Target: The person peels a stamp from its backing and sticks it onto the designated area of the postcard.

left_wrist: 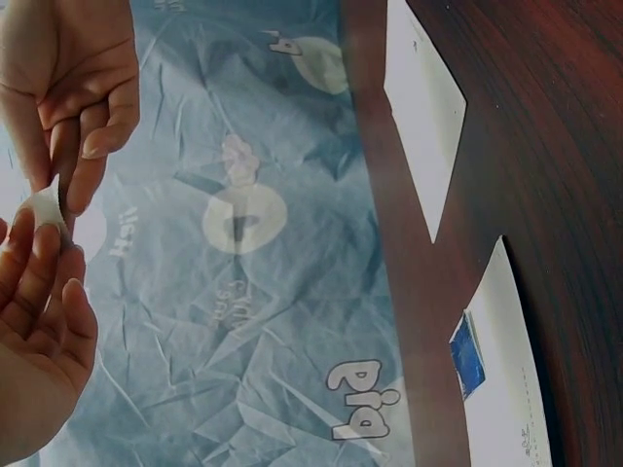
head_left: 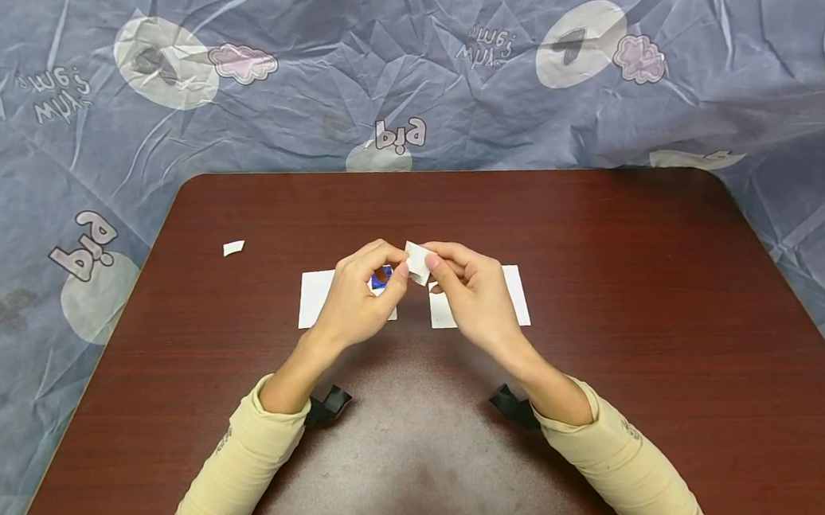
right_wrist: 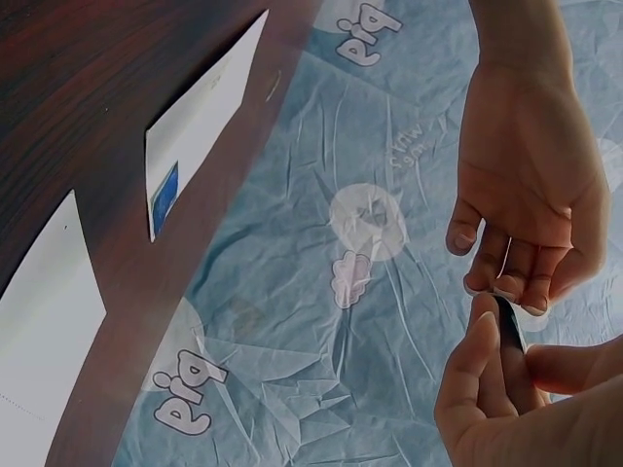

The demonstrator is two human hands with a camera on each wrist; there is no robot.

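A small stamp-like square of white paper (head_left: pixel 418 263) is held up between both hands over the table. My left hand (head_left: pixel 355 301) pinches its left edge between thumb and forefinger. My right hand (head_left: pixel 480 298) pinches the other side, thumb on top and fingers underneath. The right wrist view shows the square's dark underside (right_wrist: pixel 510 326). Below the left hand lies a white envelope-like card (head_left: pixel 314 297) with a blue stamp (head_left: pixel 381 278) at its corner. A second white card (head_left: pixel 517 294) lies under the right hand, partly hidden by it.
A little white paper scrap (head_left: pixel 233 248) lies on the brown table (head_left: pixel 600 239), toward its left side. Behind the table hangs a creased blue printed cloth (head_left: pixel 311 59). Black straps (head_left: pixel 515 406) show beneath both wrists.
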